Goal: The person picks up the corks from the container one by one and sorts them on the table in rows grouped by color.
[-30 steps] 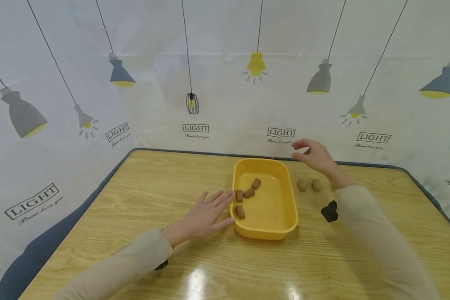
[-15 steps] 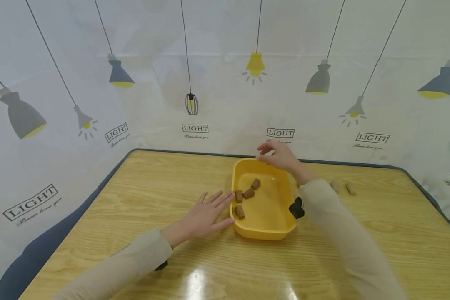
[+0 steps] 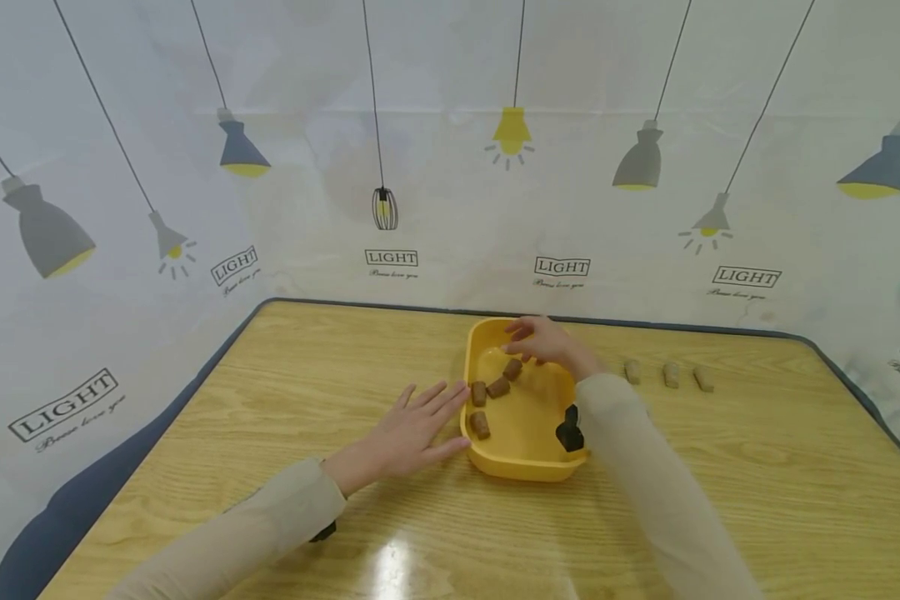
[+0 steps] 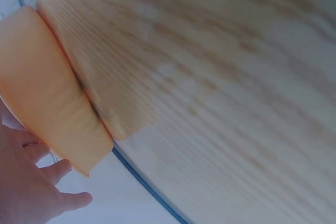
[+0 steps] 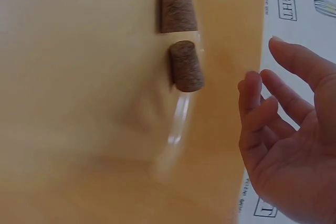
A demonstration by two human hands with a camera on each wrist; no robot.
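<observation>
Several brown corks (image 3: pixel 498 386) lie along the left side inside a yellow tray (image 3: pixel 528 468). My left hand (image 3: pixel 401 433) rests with its fingers spread against the tray's left rim; the left wrist view shows the hand (image 4: pixel 31 182) beside the tray wall (image 4: pixel 47 82). Over the tray's far end is my right hand (image 3: pixel 543 340), near the farthest cork (image 3: pixel 512 368). In the right wrist view that hand (image 5: pixel 294 140) has its thumb and fingers apart, with nothing between them, and a cork (image 5: pixel 186 66) lies on the tray floor. My right forearm covers the tray's right side.
To the right of the tray, paler corks stand in a row on the wooden table (image 3: pixel 720 467): one cork (image 3: pixel 632 372), another (image 3: pixel 671 375) and a tilted one (image 3: pixel 702 379). A lamp-printed wall covering (image 3: pixel 450 167) rises behind the table's dark edge.
My right hand has swung left from above the row of corks and lowered over the tray. More of that row shows to the right of my arm. My left hand stays put.
</observation>
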